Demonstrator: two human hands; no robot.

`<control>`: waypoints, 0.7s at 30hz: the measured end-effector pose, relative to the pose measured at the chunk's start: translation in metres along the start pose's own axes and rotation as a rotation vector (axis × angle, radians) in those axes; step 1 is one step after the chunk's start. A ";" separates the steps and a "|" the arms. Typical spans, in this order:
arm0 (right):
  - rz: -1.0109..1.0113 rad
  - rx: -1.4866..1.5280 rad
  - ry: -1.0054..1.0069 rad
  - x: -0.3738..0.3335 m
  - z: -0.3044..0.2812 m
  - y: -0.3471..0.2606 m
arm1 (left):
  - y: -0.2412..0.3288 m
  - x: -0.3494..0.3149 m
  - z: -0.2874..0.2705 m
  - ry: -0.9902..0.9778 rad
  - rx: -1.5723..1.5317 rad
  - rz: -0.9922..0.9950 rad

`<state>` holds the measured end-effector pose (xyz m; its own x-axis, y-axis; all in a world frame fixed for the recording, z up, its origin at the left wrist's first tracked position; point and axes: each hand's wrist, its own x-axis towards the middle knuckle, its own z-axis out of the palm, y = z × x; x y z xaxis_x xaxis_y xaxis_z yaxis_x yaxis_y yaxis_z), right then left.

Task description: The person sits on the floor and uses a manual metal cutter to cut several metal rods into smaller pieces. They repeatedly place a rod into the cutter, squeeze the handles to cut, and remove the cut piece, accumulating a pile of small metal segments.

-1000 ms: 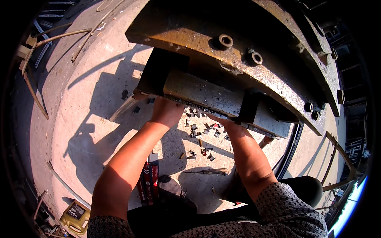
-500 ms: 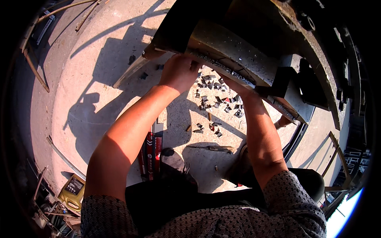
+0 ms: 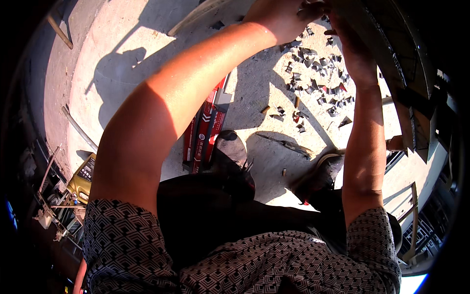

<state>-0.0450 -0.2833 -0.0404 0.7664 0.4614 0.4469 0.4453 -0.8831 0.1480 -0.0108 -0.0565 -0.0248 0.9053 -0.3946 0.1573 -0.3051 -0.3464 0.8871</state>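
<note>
My left hand (image 3: 281, 19) reaches to the top edge of the view, fingers bent and close together. Against its fingertips is my right hand (image 3: 355, 51), mostly in shadow beside a heavy metal frame (image 3: 391, 59). Whatever lies between the fingers is too dark and small to make out. Below both hands, many small curled dark scraps (image 3: 311, 61) lie scattered on the concrete floor (image 3: 249, 98).
Long red boxes (image 3: 200, 134) lie beside my left shoe (image 3: 231, 147). A thin pointed tool (image 3: 289, 144) rests near my right shoe (image 3: 325, 171). A yellow jug (image 3: 83, 179) stands far left, by a curved metal strip (image 3: 78, 127). Short brown stubs (image 3: 297, 102) lie among the scraps.
Both hands have moved up in the view, out from under the metal frame's edge, and come together. The frame now appears farther right, and the floor and boxes sit higher.
</note>
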 end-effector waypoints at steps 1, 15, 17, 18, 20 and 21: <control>0.191 0.458 0.058 0.002 -0.002 -0.004 | -0.002 -0.002 -0.002 0.012 0.018 -0.014; 0.308 1.262 0.033 0.029 -0.018 -0.014 | -0.036 -0.090 -0.054 -0.500 0.242 -0.373; 0.279 1.312 0.049 0.033 -0.021 -0.019 | -0.038 -0.105 -0.068 -0.541 0.262 -0.471; 0.238 1.327 0.056 0.035 -0.021 -0.019 | -0.036 -0.115 -0.072 -0.548 0.270 -0.529; 0.206 1.380 0.066 0.037 -0.020 -0.021 | -0.045 -0.143 -0.080 -0.579 0.269 -0.614; 0.215 1.418 0.070 0.037 -0.019 -0.021 | -0.048 -0.157 -0.082 -0.605 0.258 -0.640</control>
<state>-0.0353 -0.2491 -0.0102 0.8715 0.2908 0.3948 0.4347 -0.0856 -0.8965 -0.1146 0.0919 -0.0561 0.6375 -0.4148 -0.6493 0.0790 -0.8030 0.5907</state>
